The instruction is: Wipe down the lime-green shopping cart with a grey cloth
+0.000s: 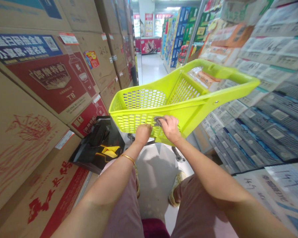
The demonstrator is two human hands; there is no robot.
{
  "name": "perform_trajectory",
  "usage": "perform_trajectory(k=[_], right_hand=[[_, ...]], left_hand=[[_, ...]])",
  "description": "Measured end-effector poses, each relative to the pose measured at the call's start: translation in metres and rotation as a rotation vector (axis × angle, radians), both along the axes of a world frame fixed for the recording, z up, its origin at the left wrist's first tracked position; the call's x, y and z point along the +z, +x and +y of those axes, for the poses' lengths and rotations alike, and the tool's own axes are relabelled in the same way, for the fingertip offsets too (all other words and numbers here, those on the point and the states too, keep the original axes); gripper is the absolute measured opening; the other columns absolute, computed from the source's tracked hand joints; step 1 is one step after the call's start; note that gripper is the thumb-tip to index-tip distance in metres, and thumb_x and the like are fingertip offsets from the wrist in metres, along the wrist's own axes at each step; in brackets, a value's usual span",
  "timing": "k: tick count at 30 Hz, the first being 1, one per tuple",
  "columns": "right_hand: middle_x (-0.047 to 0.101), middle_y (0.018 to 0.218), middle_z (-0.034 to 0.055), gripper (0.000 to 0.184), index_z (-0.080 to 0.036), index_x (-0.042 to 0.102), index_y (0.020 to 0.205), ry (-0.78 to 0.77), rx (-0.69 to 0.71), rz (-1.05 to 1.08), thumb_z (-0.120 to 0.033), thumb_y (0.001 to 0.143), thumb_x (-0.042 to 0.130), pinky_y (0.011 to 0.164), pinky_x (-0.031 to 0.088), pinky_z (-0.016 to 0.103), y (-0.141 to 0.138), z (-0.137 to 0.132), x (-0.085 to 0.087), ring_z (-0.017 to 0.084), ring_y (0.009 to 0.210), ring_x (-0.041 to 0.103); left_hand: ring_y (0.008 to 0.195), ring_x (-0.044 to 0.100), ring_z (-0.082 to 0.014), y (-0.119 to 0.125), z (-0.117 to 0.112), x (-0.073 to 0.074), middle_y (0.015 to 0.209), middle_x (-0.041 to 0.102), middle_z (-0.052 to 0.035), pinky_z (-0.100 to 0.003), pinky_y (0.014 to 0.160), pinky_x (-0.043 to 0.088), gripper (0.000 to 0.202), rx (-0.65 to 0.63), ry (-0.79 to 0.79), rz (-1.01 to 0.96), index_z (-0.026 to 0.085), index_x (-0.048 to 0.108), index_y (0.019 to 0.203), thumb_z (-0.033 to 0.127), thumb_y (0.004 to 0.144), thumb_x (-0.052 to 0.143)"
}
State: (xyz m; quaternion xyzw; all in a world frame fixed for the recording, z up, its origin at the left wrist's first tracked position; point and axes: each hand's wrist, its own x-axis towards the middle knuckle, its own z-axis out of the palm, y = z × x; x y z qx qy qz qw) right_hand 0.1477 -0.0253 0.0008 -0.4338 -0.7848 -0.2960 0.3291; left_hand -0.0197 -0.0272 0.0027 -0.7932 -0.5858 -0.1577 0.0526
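Observation:
A lime-green plastic shopping cart (188, 112) with slotted walls stands side-on in front of me. Its handle points to the right. My left hand (143, 134) is closed at the lower part of the near side wall, fingers curled against the slots. Just to the right, my right hand (171, 129) presses a grey, crumpled scouring pad (159, 121) against the same wall. The pad looks like steel wool and is partly covered by the fingers. The cart's inner divider panel (185, 89) is tilted.
Stacked cardboard boxes (62, 79) wall the left side. A black box (96, 142) with a yellow piece (111, 151) sits low beside them. Plastic-wrapped packs (265, 115) fill the right. Behind the cart, an aisle (151, 67) runs to a red-fronted counter (150, 45).

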Motion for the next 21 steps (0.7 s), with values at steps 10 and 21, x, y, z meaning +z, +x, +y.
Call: perform_trajectory(k=[10,21], right_hand=[[0.056,0.105,0.0082,0.03,-0.025,0.061,0.111,-0.104,0.005,-0.025,-0.022,0.091,0.039,0.082,0.03,0.034,-0.008,0.003,-0.021,0.02,0.098,0.042],[0.057,0.105,0.0088,0.027,-0.023,0.059,0.111,-0.24,0.069,-0.178,-0.021,0.091,0.041,0.082,0.029,0.033,-0.008,-0.01,-0.042,0.02,0.098,0.041]], left_hand=[[0.079,0.061,-0.0207,-0.001,-0.001,-0.001,0.081,0.065,-0.0119,-0.03,0.071,0.042,0.029,-0.01,-0.008,0.014,0.012,0.064,0.085,0.024,0.091,0.038],[0.085,0.061,-0.0206,0.001,-0.004,0.001,0.084,0.065,-0.0101,-0.03,0.074,0.042,0.02,0.008,-0.037,0.026,0.014,0.062,0.087,0.022,0.087,0.044]])
